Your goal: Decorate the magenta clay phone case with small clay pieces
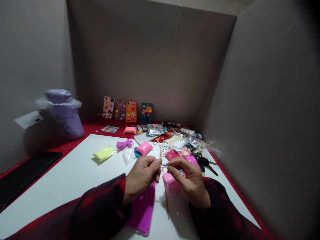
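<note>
My left hand [143,175] and my right hand [188,180] face each other over the white board [82,173]. Between their pinched fingertips is a small thin white-and-blue piece [164,165], too small to name with certainty. Thumb and forefinger are closed on it on each side. Below my left hand lies a magenta phone case [143,216], partly hidden by the hand and sleeve. A thin wooden stick [166,203] stretches between the hands. Partly covered by my right hand is a light pink packet [170,180].
Yellow [103,153] and pink clay packets [145,148] lie beyond the hands. Scissors [206,161] and clear wrappers [200,145] crowd the right. Decorated phone cases [131,111] lean on the back wall. A purple tumbler [68,116] stands left, near a black slab [27,173].
</note>
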A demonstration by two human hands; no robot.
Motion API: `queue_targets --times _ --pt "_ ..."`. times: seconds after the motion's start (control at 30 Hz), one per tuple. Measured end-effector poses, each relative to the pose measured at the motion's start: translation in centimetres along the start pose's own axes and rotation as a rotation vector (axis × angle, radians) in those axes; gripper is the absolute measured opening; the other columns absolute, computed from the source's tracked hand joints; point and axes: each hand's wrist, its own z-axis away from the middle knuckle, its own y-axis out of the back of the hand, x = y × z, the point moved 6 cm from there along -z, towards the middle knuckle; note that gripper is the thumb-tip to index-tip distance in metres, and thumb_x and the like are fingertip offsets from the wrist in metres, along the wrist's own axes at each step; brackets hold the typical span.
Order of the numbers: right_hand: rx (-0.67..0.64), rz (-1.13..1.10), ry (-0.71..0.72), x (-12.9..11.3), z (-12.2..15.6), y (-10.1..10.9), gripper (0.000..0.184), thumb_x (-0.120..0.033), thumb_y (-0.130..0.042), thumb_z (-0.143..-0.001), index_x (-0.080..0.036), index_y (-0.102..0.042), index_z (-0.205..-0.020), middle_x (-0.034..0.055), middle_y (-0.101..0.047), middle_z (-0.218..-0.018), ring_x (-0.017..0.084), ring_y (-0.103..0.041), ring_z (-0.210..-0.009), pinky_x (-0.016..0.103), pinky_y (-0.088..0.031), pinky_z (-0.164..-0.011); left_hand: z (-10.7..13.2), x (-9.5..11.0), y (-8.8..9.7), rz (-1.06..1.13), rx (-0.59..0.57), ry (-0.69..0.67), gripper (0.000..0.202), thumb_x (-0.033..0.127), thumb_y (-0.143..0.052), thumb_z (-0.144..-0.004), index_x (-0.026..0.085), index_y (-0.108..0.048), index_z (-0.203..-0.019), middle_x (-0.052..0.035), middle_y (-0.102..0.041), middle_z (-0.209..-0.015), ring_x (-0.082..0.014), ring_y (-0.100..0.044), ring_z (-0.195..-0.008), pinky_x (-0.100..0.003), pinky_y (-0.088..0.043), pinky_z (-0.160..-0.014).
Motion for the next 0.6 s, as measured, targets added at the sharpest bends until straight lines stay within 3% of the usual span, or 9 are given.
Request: queue_targets --times 0.2,0.4,0.6 --pt "0.032 0.002 -0.003 0.02 -0.03 0.13 0.009 -0.027 -0.058 -0.085 -0.019 -0.063 -0.085 0.0024 -0.063 -0.075 0.015 -0.058 -0.068 0.029 -0.048 -0.064 0.07 0.31 -0.28 0.045 -0.041 0.017 0.047 0.054 -0.042 -0.086 0.014 -0.050 -0.062 0.0022 -0.047 -0.044 -0.0049 -0.029 -0.033 -0.020 -0.016 -0.034" --pt "0.022 -0.029 -0.020 0.29 0.01 -0.02 0.008 -0.026 -0.059 -0.085 -0.020 -0.063 -0.086 0.0018 -0.062 -0.076 0.015 -0.058 -0.069 0.028 -0.048 -0.064 0.01 0.14 -0.35 0.078 -0.080 -0.019 0.037 0.045 -0.057 -0.080 0.015 -0.047 -0.062 0.0055 -0.045 -0.044 -0.0042 -0.030 -0.035 -0.020 -0.019 -0.036" --pt "-0.001 -0.086 -0.027 0.38 0.08 -0.08 0.010 -0.025 -0.063 -0.082 -0.021 -0.062 -0.092 0.0009 -0.061 -0.079 0.014 -0.059 -0.072 0.027 -0.048 -0.067 0.06 0.16 -0.24 0.156 -0.076 -0.035 0.032 0.041 -0.059 -0.079 0.015 -0.047 -0.064 0.0067 -0.044 -0.043 -0.0038 -0.030 -0.035 -0.020 -0.019 -0.036"
